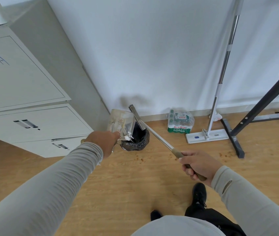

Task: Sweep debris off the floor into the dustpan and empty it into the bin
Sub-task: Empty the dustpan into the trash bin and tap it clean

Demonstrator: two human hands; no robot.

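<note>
My left hand (104, 142) grips the dustpan's handle and holds the beige dustpan (118, 120) tilted over the small bin lined with a black bag (136, 142). White crumpled scraps (127, 137) sit at the pan's lower lip above the bin's rim. My right hand (197, 165) holds the brown grip of the broom. Its metal shaft (159, 138) runs up and left, and the broom head (136, 116) lies across the dustpan's mouth over the bin. Small brown crumbs (139, 158) dot the wooden floor in front of the bin.
A grey filing cabinet (33, 116) stands to the left of the bin. Against the white wall are a pack of water bottles (180, 122), a flat mop (206, 136) and a black metal stand (237, 133). More crumbs (227, 155) lie near the stand's foot.
</note>
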